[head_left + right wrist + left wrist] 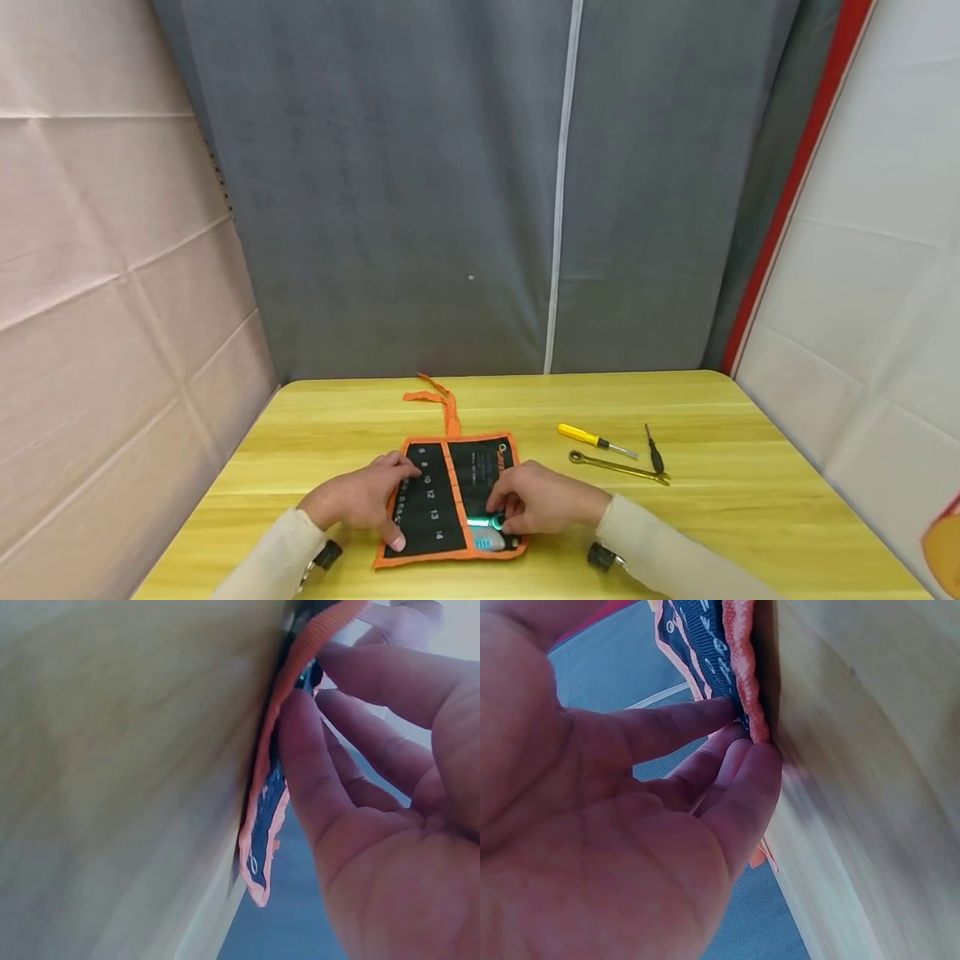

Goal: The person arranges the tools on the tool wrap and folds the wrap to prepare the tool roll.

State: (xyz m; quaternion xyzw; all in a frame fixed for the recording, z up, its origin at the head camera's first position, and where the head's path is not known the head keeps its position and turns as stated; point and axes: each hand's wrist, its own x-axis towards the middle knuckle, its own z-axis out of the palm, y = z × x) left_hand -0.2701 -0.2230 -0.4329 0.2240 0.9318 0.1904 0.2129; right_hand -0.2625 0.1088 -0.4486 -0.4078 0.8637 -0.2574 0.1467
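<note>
A black tool pouch [438, 479] with orange trim lies unrolled on the table, its left half printed with size numbers. My left hand [363, 498] rests on its left edge, thumb and fingers spread; in the left wrist view, fingertips touch the orange border [744, 667]. Over the right half, my right hand [543, 498] has its fingers curled and pinches a small teal tool [497, 521], its kind mostly hidden by the fingers. A light-blue handled item [487, 539] lies just below it on the pouch. In the right wrist view, fingertips meet beside the pouch border [281, 690].
To the right on the wooden table [720, 533] lie a yellow-handled screwdriver [581, 434], a brass-coloured ratchet wrench [622, 467] and a small black-handled screwdriver [656, 458]. Orange tie straps [448, 408] stretch behind the pouch. A grey curtain [390, 208] hangs beyond the table's far edge.
</note>
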